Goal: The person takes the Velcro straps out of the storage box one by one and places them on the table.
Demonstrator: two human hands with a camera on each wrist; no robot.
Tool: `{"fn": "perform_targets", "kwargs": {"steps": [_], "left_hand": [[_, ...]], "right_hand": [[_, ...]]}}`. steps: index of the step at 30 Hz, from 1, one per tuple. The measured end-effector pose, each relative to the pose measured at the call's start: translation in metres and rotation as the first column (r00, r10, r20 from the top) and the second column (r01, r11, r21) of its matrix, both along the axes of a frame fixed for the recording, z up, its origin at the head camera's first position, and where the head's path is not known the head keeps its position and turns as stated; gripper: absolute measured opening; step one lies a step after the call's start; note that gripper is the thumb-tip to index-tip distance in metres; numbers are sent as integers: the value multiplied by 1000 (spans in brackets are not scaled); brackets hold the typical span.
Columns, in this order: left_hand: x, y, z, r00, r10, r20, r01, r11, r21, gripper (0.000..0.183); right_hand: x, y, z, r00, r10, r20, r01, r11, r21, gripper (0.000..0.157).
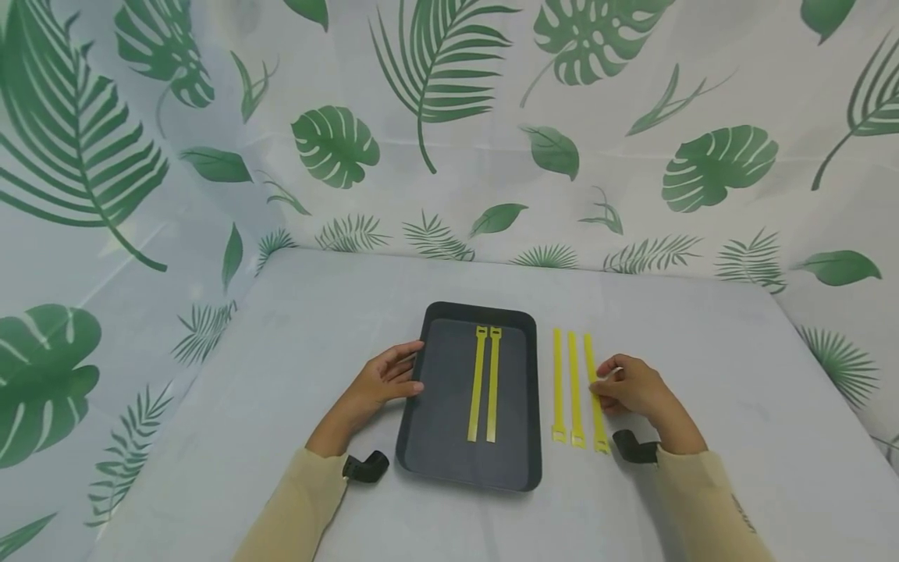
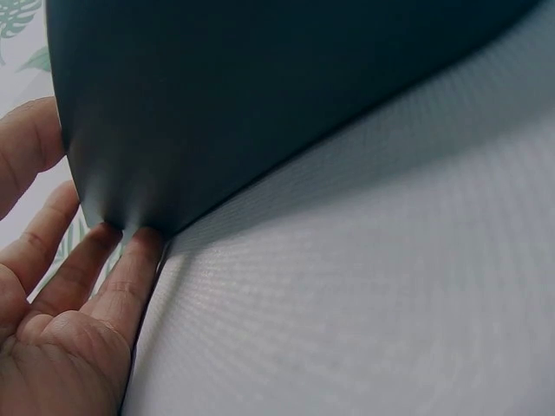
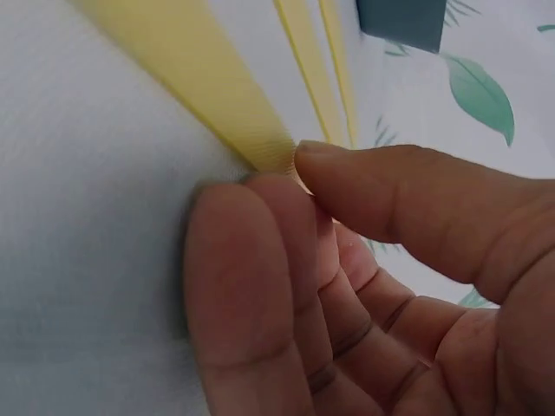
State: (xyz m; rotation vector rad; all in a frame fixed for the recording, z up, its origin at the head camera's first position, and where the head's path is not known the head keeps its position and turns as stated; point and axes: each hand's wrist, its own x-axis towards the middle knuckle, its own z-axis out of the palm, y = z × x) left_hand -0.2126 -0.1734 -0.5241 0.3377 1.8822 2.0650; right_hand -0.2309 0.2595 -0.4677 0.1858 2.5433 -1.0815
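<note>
A dark grey rectangular tray (image 1: pixel 435 437) lies on the table with two yellow straps (image 1: pixel 485 382) side by side inside it, their slotted heads at the far end. My left hand (image 1: pixel 382 378) holds the tray's left side, thumb over the rim and fingertips against the outer wall (image 2: pixel 217 104). To the right of the tray, two yellow straps (image 1: pixel 566 382) lie parallel with their slotted heads nearer me. My right hand (image 1: pixel 632 386) pinches the rightmost yellow strap (image 3: pixel 204 78) between thumb and fingers, partway along its length, beside the other two.
A white cloth covers the table (image 1: pixel 337 297). Behind and to the left hangs a white backdrop (image 1: pixel 477 140) printed with green leaves. Black wrist-worn devices (image 1: pixel 367 467) sit at both cuffs, close to the tray and the straps.
</note>
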Motion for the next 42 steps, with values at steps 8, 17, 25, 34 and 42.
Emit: {"fn": "perform_targets", "kwargs": {"steps": [8,17,25,34,42], "left_hand": [[0,-1,0,1000,-4,-7,4,1000,5,81],[0,-2,0,1000,7,-8,-7,1000,-10,82],[-1,-2,-1,1000,0,-19,0,1000,-26,80],[-2,-3,-3,1000,-11,-27,11,1000,-4,81],[-2,-2,-2,1000,-8,-29,7,1000,-18,79]], "right_hand": [[-1,-4,4,1000,17,-14,-16,999,39,26],[-3,-10,9,993,95,-77,-88,992,86,26],[-7,-21,13,982,139,-125,-131,989,64,27],[-9,-36,18,977,162,-140,-157,987,43,28],[-9,-48,21,972,180,-154,-177,984,31,29]]}}
